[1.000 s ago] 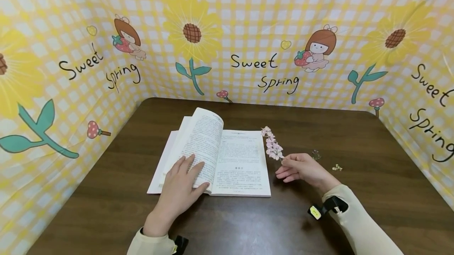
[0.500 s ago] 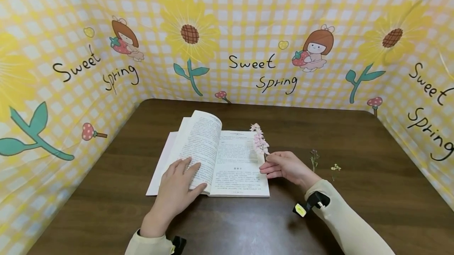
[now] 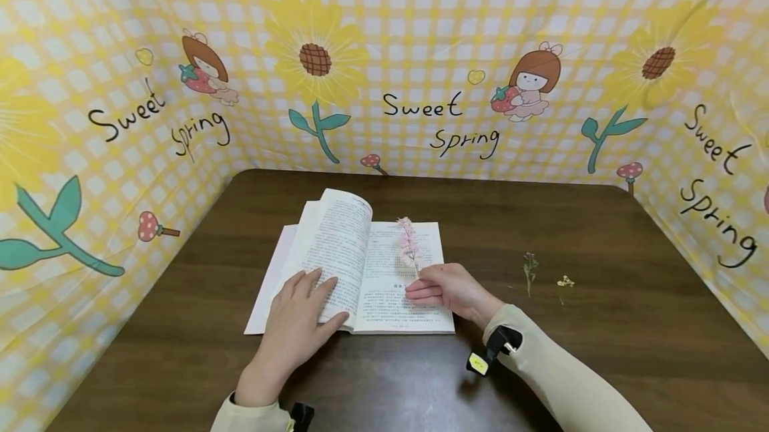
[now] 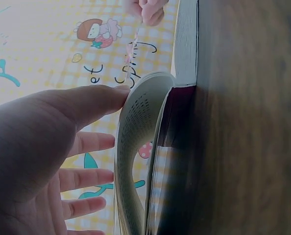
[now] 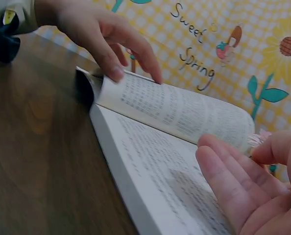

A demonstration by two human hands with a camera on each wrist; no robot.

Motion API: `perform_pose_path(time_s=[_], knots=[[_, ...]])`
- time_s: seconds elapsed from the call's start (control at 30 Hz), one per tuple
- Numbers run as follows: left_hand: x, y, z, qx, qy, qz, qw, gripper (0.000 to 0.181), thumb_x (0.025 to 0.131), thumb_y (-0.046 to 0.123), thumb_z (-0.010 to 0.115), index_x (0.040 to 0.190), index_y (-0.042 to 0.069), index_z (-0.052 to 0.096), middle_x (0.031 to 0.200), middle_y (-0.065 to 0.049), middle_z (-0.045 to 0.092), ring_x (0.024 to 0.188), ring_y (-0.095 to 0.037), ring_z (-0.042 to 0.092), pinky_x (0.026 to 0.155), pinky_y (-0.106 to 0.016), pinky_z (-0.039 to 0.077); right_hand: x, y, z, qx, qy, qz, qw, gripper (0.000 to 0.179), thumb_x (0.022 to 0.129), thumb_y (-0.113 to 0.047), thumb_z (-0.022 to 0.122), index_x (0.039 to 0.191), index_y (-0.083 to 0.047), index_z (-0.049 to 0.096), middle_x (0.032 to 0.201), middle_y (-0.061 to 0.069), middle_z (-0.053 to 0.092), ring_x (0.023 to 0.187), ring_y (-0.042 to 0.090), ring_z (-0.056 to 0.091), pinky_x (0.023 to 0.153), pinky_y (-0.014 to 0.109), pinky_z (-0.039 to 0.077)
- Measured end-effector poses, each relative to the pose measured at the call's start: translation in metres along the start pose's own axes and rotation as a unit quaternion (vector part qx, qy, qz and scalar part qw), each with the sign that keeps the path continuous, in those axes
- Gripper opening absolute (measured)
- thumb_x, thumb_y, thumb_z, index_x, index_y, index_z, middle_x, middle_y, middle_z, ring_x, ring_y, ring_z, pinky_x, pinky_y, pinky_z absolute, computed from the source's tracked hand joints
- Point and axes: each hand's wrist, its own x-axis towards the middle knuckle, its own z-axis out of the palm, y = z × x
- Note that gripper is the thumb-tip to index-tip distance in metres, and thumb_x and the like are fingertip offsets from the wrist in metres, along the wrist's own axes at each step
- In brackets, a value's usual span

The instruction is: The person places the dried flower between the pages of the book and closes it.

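- Left hand (image 3: 298, 315) lying flat, fingers relaxed, pressing down the curling left pages of the open book (image 3: 390, 285).
- Right hand (image 3: 446, 288) pinching a pink flower sprig (image 3: 409, 246) over the right page.
- Sitting off to the right on the table (image 3: 601, 352): purple sprig (image 3: 529, 268), yellow sprig (image 3: 563, 283), well apart.

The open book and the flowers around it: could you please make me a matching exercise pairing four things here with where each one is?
Things:
1. pink flower sprig
2. left hand
3. purple flower
4. yellow flower

Places:
A. lying on the table, farthest right
B. resting on the raised left pages of the open book
C. pinched by the right hand over the right page
D. lying on the table, just right of the book

Pairs: 1-C, 2-B, 3-D, 4-A
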Motion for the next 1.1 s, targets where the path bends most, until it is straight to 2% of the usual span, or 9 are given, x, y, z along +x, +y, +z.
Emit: perform_pose_path(time_s=[0.13, 0.3, 0.87, 1.1], knots=[[0.0, 0.001, -0.001, 0.0, 0.0, 0.0, 1.0, 0.056, 0.085, 0.034, 0.079, 0.13, 0.005, 0.063, 0.139, -0.026, 0.051, 0.129, -0.049, 0.041, 0.097, -0.066, 0.038, 0.004, 0.002, 0.01, 0.015, -0.003, 0.022, 0.9996, 0.024, 0.1, -0.003, 0.046, 0.115, 0.015, 0.05, 0.09, 0.016, 0.072, 0.08, 0.02, 0.073, 0.079, 0.036, 0.058], [0.0, 0.002, -0.001, 0.003, -0.002, -0.002, 1.0, 0.056, 0.085, 0.034, 0.079, 0.13, 0.004, 0.063, 0.138, -0.026, 0.052, 0.129, -0.049, 0.041, 0.098, -0.066, 0.038, 0.008, 0.003, 0.018, 0.005, 0.003, 0.038, 0.9993, 0.026, 0.1, -0.004, 0.045, 0.117, 0.014, 0.052, 0.09, 0.017, 0.072, 0.078, 0.02, 0.073, 0.079, 0.035, 0.058], [-0.001, 0.003, 0.0, 0.008, -0.01, -0.019, 0.9997, 0.057, 0.085, 0.035, 0.078, 0.13, 0.004, 0.063, 0.139, -0.027, 0.051, 0.13, -0.05, 0.039, 0.1, -0.067, 0.035, 0.011, 0.0, 0.029, -0.032, 0.041, 0.085, 0.995, 0.028, 0.1, -0.003, 0.046, 0.117, 0.015, 0.056, 0.092, 0.018, 0.073, 0.082, 0.021, 0.073, 0.078, 0.035, 0.059], [0.0, 0.003, 0.001, 0.012, 0.0, -0.015, 0.9998, 0.057, 0.084, 0.035, 0.079, 0.129, 0.004, 0.063, 0.138, -0.027, 0.052, 0.13, -0.049, 0.04, 0.099, -0.067, 0.035, 0.01, -0.001, 0.028, -0.035, 0.031, 0.09, 0.9948, 0.027, 0.102, -0.004, 0.043, 0.116, 0.015, 0.056, 0.089, 0.017, 0.072, 0.081, 0.021, 0.073, 0.079, 0.037, 0.059]])
